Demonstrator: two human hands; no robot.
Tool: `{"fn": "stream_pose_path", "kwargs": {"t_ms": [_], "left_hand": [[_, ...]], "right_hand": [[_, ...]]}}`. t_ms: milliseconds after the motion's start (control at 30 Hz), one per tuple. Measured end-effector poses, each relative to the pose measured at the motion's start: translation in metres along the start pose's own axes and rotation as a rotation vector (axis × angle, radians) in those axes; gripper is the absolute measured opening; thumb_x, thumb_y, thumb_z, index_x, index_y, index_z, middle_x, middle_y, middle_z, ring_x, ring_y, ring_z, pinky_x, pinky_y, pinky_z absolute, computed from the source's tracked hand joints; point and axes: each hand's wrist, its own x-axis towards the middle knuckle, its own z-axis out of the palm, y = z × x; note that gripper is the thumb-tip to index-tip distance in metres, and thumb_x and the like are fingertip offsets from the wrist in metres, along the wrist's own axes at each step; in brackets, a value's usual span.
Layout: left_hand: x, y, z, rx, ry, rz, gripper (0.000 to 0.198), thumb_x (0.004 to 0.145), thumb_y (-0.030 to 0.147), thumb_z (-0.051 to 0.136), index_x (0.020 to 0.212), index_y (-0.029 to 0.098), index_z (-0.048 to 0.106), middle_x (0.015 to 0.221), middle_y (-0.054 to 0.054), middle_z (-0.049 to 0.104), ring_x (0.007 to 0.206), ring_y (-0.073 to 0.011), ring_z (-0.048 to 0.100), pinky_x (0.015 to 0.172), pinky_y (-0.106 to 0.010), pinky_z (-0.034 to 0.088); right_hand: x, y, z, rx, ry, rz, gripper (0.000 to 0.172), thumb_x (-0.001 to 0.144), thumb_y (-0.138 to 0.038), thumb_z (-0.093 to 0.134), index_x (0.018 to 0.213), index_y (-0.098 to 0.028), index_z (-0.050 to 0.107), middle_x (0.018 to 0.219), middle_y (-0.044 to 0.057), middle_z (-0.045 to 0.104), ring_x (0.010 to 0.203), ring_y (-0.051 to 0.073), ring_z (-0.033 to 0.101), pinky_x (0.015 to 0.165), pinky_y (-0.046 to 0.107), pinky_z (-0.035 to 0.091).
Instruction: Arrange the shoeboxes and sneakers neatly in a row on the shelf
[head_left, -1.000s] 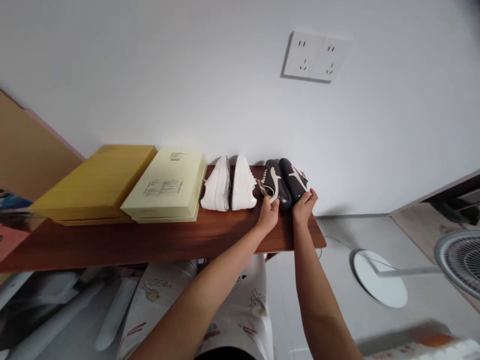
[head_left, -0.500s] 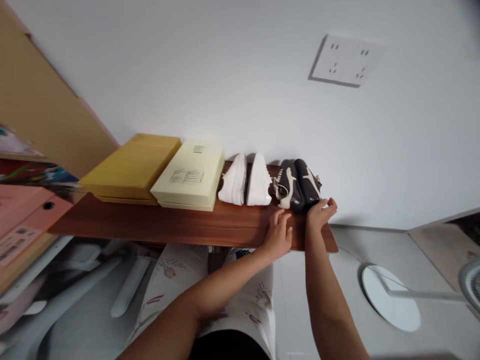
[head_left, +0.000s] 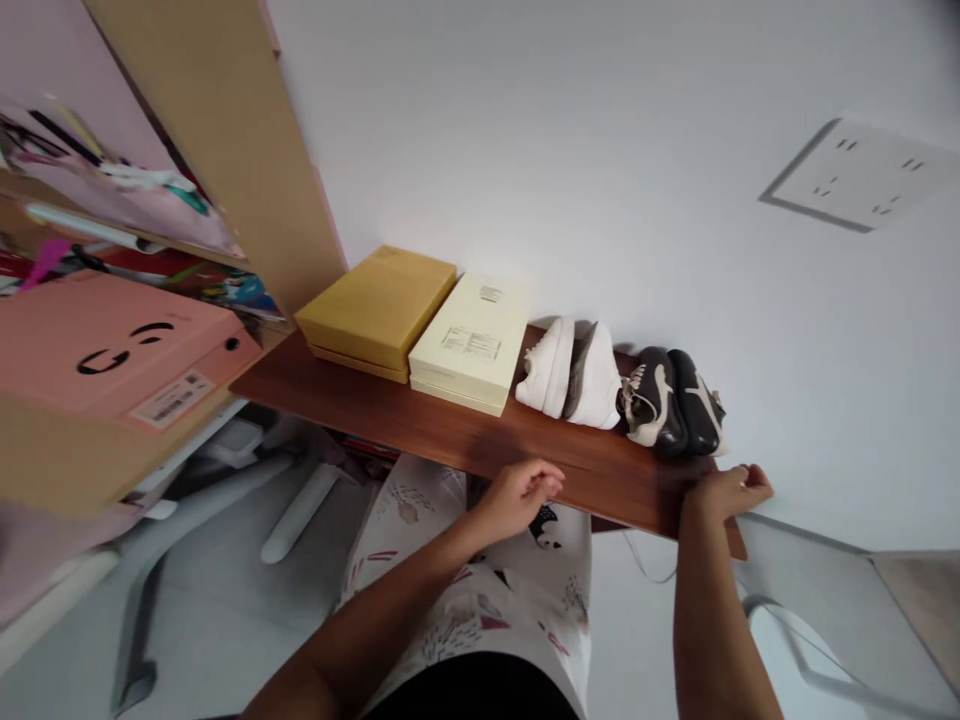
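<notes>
— Where are the person's hands?

— Both are at the front edge of the brown wooden table (head_left: 450, 435). The left hand (head_left: 517, 495) hovers at the edge near the middle, fingers loosely curled, with nothing in it. The right hand (head_left: 724, 490) sits at the table's right front corner, fingers half bent and thumb out, also empty. I cannot tell whether it presses on the wood or only brushes it.

— And the shoes?

— The pair of dark sneakers (head_left: 671, 402) stands at the right end of the table, heels to the wall and toes toward the person. They are side by side and touching, with pale stripes on their sides. The right hand is near them but apart from them.

— What else is on there?

— A pair of white sneakers (head_left: 571, 370) is just left of the dark pair, leaning against each other. Next comes a flat cream box (head_left: 472, 340) with a printed label on its lid, then a yellow box (head_left: 375, 305) close beside it at the left end.

— And around it?

— A white wall with a double socket (head_left: 862, 178) on it. On the left there is a tan bookcase panel (head_left: 225, 150) and a pink storage box (head_left: 112, 350). The person's patterned clothing (head_left: 487, 610) shows below.
</notes>
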Motion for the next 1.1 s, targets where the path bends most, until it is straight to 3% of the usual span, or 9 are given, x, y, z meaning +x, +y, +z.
{"fn": "stream_pose_path", "kwargs": {"t_ms": [100, 200, 333, 433, 533, 733, 867, 1000, 1100], "left_hand": [[0.005, 0.016, -0.062, -0.060, 0.294, 0.032, 0.029, 0.092, 0.043, 0.056, 0.100, 0.018, 0.068, 0.087, -0.008, 0.073, 0.081, -0.0169, 0.069, 0.078, -0.029, 0.054], [0.006, 0.027, -0.123, -0.020, 0.596, 0.094, 0.035, 0.089, 0.050, 0.060, 0.099, 0.018, 0.068, 0.085, -0.007, 0.072, 0.081, -0.0170, 0.069, 0.080, -0.029, 0.053], [-0.002, 0.033, -0.194, 0.008, 0.911, 0.173, 0.036, 0.087, 0.050, 0.062, 0.100, 0.017, 0.065, 0.084, -0.006, 0.071, 0.078, -0.0151, 0.068, 0.075, -0.027, 0.053], [-0.007, 0.036, -0.245, 0.020, 1.054, 0.173, 0.031, 0.087, 0.044, 0.062, 0.102, 0.017, 0.063, 0.091, -0.006, 0.070, 0.081, -0.0134, 0.067, 0.073, -0.024, 0.051], [-0.004, 0.034, -0.294, 0.067, 1.087, 0.105, 0.027, 0.085, 0.037, 0.062, 0.105, 0.019, 0.060, 0.102, -0.007, 0.068, 0.088, -0.0136, 0.065, 0.073, -0.022, 0.050], [0.021, 0.026, -0.369, 0.196, 1.051, -0.063, 0.031, 0.083, 0.041, 0.065, 0.105, 0.019, 0.059, 0.111, -0.009, 0.064, 0.108, -0.0209, 0.060, 0.088, -0.029, 0.049], [0.042, 0.028, -0.399, 0.184, 0.980, -0.156, 0.042, 0.093, 0.056, 0.046, 0.105, 0.018, 0.062, 0.115, -0.012, 0.065, 0.116, -0.0255, 0.058, 0.088, -0.033, 0.050], [0.061, 0.032, -0.421, 0.011, 0.861, -0.338, 0.059, 0.096, 0.063, 0.028, 0.103, 0.018, 0.065, 0.114, -0.014, 0.067, 0.106, -0.0252, 0.064, 0.076, -0.032, 0.052], [0.073, 0.030, -0.430, -0.092, 0.771, -0.385, 0.062, 0.096, 0.063, 0.026, 0.104, 0.017, 0.066, 0.107, -0.015, 0.069, 0.097, -0.0249, 0.068, 0.070, -0.032, 0.053]], "right_hand": [[-0.051, -0.018, -0.019, 0.104, -0.039, 0.016, 0.020, 0.079, -0.032, 0.054, 0.098, -0.026, 0.050, 0.103, 0.006, 0.055, 0.086, 0.023, 0.062, 0.068, 0.042, 0.055], [-0.133, -0.047, -0.036, 0.150, -0.251, 0.040, 0.025, 0.079, -0.036, 0.057, 0.102, -0.026, 0.053, 0.106, 0.003, 0.058, 0.063, 0.013, 0.054, 0.057, 0.033, 0.051], [-0.236, -0.099, -0.039, 0.232, -0.751, 0.256, 0.034, 0.075, -0.047, 0.068, 0.099, -0.023, 0.059, 0.103, 0.004, 0.064, 0.066, 0.011, 0.057, 0.060, 0.027, 0.050], [-0.288, -0.142, -0.026, 0.307, -1.139, 0.434, 0.037, 0.073, -0.050, 0.072, 0.097, -0.023, 0.063, 0.100, 0.005, 0.069, 0.071, 0.013, 0.062, 0.066, 0.028, 0.051], [-0.324, -0.182, -0.004, 0.372, -1.311, 0.503, 0.040, 0.071, -0.049, 0.074, 0.102, -0.024, 0.067, 0.109, 0.007, 0.071, 0.087, 0.017, 0.065, 0.077, 0.032, 0.052], [-0.374, -0.253, 0.059, 0.403, -1.404, 0.588, 0.038, 0.079, -0.043, 0.064, 0.113, -0.025, 0.064, 0.128, 0.007, 0.064, 0.121, 0.024, 0.057, 0.101, 0.041, 0.045], [-0.388, -0.282, 0.099, 0.416, -1.407, 0.602, 0.037, 0.089, -0.042, 0.050, 0.119, -0.023, 0.061, 0.125, 0.007, 0.065, 0.127, 0.023, 0.052, 0.110, 0.042, 0.039], [-0.394, -0.294, 0.127, 0.406, -1.402, 0.674, 0.038, 0.092, -0.043, 0.047, 0.120, -0.020, 0.058, 0.121, 0.009, 0.066, 0.126, 0.024, 0.053, 0.112, 0.045, 0.036], [-0.398, -0.297, 0.145, 0.370, -1.401, 0.723, 0.035, 0.092, -0.041, 0.047, 0.116, -0.019, 0.058, 0.113, 0.010, 0.069, 0.121, 0.026, 0.056, 0.109, 0.048, 0.039]]}}
